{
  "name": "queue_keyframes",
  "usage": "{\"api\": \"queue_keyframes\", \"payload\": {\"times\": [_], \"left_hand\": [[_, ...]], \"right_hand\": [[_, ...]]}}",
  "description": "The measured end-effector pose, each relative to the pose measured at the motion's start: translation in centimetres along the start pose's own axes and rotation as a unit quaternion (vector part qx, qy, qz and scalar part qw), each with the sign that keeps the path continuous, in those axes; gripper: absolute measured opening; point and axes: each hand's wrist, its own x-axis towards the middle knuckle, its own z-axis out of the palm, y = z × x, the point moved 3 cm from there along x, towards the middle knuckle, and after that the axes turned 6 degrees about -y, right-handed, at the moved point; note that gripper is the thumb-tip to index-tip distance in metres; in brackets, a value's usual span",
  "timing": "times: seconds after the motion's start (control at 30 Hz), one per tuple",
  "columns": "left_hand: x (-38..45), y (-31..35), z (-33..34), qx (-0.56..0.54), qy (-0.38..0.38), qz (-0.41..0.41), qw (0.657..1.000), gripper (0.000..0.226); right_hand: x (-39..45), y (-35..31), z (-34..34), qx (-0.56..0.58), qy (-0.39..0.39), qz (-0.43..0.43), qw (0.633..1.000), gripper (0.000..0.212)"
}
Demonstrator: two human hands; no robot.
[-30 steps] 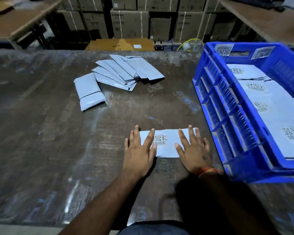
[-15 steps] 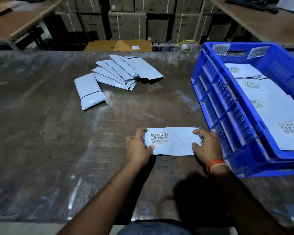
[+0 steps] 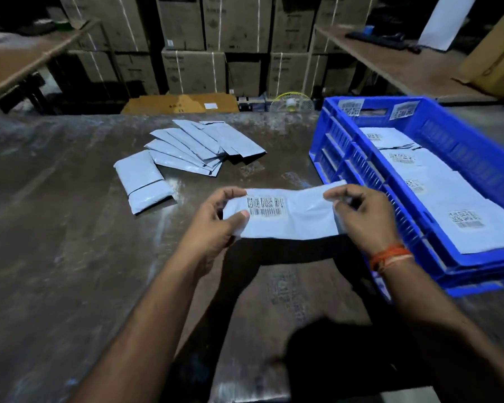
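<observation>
You hold the pale grey poly mailer [image 3: 300, 225] straight ahead at 12 o'clock, flat and slack, its long side running from 9 to 3 o'clock. It hangs clear of the table [image 3: 70, 257], pinched at its 9 o'clock end by your left hand [image 3: 216, 225] and at its 3 o'clock end by your right hand [image 3: 361, 219]. Its code label [image 3: 265, 207] faces up, toward 9 o'clock. The middle is lightly creased.
</observation>
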Motion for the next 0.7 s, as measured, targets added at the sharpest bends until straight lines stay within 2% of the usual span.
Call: {"api": "queue_keyframes", "payload": {"times": [0.1,0.23,0.37,0.53,0.7], "left_hand": [[0.4,2.9,0.7,0.002,-0.008,0.041,0.999,0.026],[1.0,5.1,2.9,-0.01,-0.017,0.046,0.999,0.028],[3.2,8.1,7.8,-0.003,-0.022,0.063,0.998,0.03],[7.7,10.5,17.4,0.018,-0.039,0.074,0.996,0.03],[12.0,10.5,26.2,0.03,-0.041,0.045,0.998,0.031]], "right_hand": [[1.6,-2.0,-2.3,0.026,-0.015,-0.017,0.999,0.028],[3.5,-3.0,-6.5,0.066,-0.022,-0.03,0.997,0.024],[6.5,-2.0,-12.1,0.097,-0.017,-0.024,0.995,0.017],[10.5,2.7,-20.5,0.117,0.015,0.032,0.992,0.017],[14.4,8.5,-27.0,0.076,0.062,0.071,0.993,0.022]]}}
